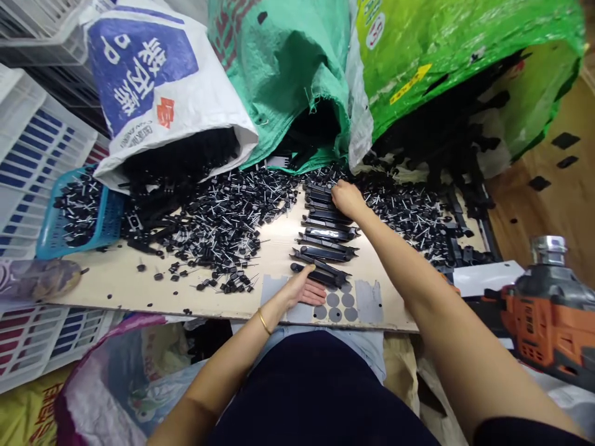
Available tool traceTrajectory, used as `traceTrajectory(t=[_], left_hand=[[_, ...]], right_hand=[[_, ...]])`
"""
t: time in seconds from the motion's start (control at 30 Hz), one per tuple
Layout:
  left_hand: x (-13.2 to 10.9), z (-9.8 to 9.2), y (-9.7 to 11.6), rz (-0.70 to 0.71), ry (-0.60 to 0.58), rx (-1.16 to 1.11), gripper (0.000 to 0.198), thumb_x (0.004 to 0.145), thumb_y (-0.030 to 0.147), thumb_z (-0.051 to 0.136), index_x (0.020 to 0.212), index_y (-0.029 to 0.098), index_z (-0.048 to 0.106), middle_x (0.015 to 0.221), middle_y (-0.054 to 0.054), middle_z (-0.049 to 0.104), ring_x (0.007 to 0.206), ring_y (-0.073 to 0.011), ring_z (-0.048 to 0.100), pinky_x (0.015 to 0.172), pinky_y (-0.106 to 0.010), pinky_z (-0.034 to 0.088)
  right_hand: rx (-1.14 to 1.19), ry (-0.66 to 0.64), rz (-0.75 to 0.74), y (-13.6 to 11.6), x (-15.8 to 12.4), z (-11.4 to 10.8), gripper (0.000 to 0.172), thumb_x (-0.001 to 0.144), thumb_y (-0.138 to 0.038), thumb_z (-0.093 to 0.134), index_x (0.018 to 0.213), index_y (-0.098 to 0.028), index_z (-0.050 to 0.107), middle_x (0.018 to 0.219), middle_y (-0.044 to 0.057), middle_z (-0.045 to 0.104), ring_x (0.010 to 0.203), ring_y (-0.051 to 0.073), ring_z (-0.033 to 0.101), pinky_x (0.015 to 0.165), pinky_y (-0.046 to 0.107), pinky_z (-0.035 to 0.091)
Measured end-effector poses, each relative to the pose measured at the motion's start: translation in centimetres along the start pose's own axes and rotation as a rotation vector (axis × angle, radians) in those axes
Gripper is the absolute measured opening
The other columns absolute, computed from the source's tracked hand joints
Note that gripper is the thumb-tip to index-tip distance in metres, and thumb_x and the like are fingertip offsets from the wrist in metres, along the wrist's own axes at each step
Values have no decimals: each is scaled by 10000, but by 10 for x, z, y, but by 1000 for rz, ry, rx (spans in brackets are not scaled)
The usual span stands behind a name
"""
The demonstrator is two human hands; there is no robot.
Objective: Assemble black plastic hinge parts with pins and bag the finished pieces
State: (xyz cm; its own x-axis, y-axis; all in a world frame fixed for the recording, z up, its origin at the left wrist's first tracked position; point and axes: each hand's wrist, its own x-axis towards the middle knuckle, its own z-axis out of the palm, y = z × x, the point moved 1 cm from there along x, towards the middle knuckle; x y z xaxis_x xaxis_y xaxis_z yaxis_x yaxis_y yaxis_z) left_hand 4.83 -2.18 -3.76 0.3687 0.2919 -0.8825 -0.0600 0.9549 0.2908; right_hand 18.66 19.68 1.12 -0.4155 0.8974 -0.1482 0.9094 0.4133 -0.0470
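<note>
A row of long black plastic pieces (325,238) lies stacked down the middle of a pale wooden board (121,282). My left hand (304,288) rests at the near end of the row, fingers stretched flat and touching the nearest piece (320,272). My right hand (346,197) reaches to the far end of the row, fingers curled down onto the top pieces among the small parts; what they pinch is hidden. A heap of small black parts with metal pins (223,210) spreads left of the row, and another heap (409,214) lies right of it.
A blue basket (46,232) of small parts sits at the board's left end. Open woven sacks, white (153,87), teal (288,68) and green (465,56), spill black parts at the back. An orange and grey power tool (543,316) lies at right. White crates (28,142) stand left.
</note>
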Motion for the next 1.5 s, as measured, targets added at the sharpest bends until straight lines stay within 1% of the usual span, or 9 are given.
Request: traceTrajectory(t=[0.27,0.57,0.67,0.73,0.83,0.93,1.07,1.23,1.5], left_hand=[[-14,20,8,131,-153,-127,592,913,453,276,829,39,691,861,-199,730,760,-223,715,781,-318,565],[-19,23,9,142,-59,-121,707,911,572,232,817,20,665,856,-246,707,785,-257,712,819,-343,556],[-32,12,3,118,16,-70,737,914,602,192,814,45,663,814,-219,715,749,-253,713,790,-354,566],[-37,4,4,111,58,-44,723,918,599,200,807,52,660,781,-206,715,723,-247,713,767,-349,571],[-37,-2,9,134,94,-40,720,919,604,217,783,49,655,758,-207,711,691,-245,710,733,-342,576],[-34,-2,12,155,96,-47,710,923,588,221,826,37,658,753,-209,710,674,-247,708,721,-348,575],[-31,1,11,156,85,-21,690,925,554,235,902,9,657,734,-214,705,672,-250,710,696,-334,572],[-30,0,7,155,98,-17,673,926,516,224,942,-6,648,768,-219,711,714,-257,714,722,-341,571],[-33,0,-4,131,76,-75,655,924,492,197,888,21,651,708,-189,710,670,-234,707,727,-336,567]], right_hand=[[20,-12,-91,15,4,-8,303,840,-186,448,1073,-72,604,1122,195,582,1018,290,538,830,357,425],[135,-213,-58,20,3,4,174,776,-208,532,838,-112,663,881,101,657,843,210,603,727,270,428],[248,-224,-8,17,-6,5,260,786,-305,586,970,-125,616,910,75,661,821,190,603,698,258,439],[325,-58,63,7,-21,4,347,767,-297,621,1058,-117,562,1019,113,637,894,211,591,747,283,445],[390,238,123,-17,-70,-1,169,834,-266,533,955,-150,553,953,119,624,869,224,580,746,320,438],[507,116,-27,-43,-139,6,152,858,-351,529,855,-200,535,748,49,609,665,183,565,588,287,427],[396,78,-257,-69,-208,38,63,860,-255,533,893,-210,562,870,71,616,724,178,581,559,268,442],[233,237,-241,-79,-227,68,185,902,-145,433,909,-213,605,863,70,606,758,175,576,535,249,438],[323,413,-264,-80,-236,74,175,919,-201,490,889,-181,661,764,69,638,686,149,586,583,254,468]])
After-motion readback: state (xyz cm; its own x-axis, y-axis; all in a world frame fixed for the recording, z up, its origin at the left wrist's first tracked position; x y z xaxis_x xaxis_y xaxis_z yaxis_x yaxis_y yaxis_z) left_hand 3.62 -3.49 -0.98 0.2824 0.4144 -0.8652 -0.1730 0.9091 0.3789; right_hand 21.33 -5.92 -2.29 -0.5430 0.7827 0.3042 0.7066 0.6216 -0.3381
